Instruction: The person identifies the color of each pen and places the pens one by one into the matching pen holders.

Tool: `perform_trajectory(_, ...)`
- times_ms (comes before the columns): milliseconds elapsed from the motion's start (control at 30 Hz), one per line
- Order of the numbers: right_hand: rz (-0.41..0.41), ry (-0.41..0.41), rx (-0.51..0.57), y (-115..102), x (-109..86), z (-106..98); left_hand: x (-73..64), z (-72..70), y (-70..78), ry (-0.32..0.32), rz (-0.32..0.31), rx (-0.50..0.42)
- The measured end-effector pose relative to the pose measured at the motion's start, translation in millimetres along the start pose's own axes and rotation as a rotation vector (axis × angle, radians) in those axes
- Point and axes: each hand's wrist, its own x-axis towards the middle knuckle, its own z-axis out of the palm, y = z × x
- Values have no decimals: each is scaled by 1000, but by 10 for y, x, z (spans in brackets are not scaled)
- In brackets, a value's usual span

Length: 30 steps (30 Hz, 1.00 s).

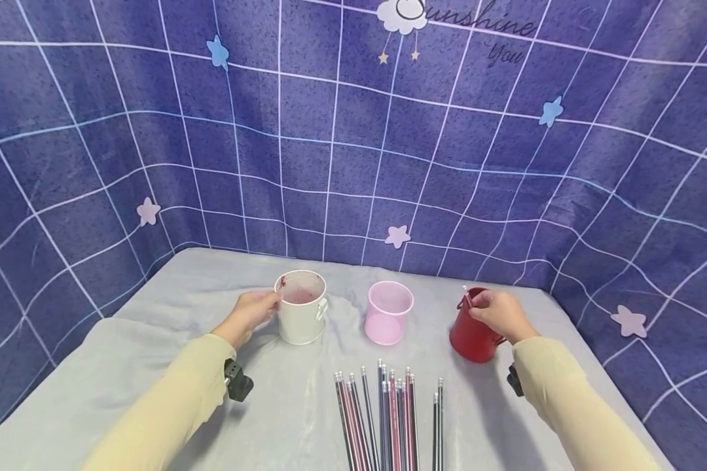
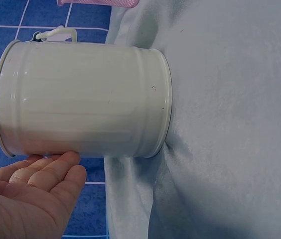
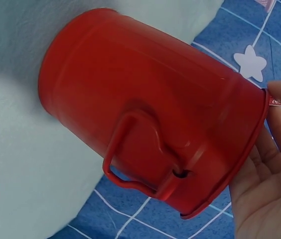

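Observation:
My left hand [image 1: 252, 315] holds the white bucket [image 1: 300, 320] by the left of its rim. In the left wrist view the thumb is at the rim and the fingers [image 2: 56, 172] lie along the wall. Reddish marks show inside that bucket. Over at the right, my right hand [image 1: 503, 315] is at the mouth of the red bucket [image 1: 472, 337]. Between its thumb and fingers it pinches a red pencil [image 3: 276, 103], mostly hidden by the hand and bucket; its pale end sticks up above the thumb in the head view.
Between the two buckets stands a pink bucket [image 1: 387, 320]. Several dark and red pencils [image 1: 393, 418] lie in the front middle of the grey cloth-covered table [image 1: 259, 418], two dark pencils [image 1: 438, 422] apart at their right. A blue gridded curtain [image 1: 353, 163] surrounds the back and sides.

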Motion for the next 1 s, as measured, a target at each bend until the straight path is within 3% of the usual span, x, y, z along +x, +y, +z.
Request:
perform_trajectory(800,43,-22,13,1,-87,-103,22,-2,-25,8,4,-4)
perform_trajectory(1000,7,-19,-5,-55,-133,-137,24,-15,-9,25,-1,-21)
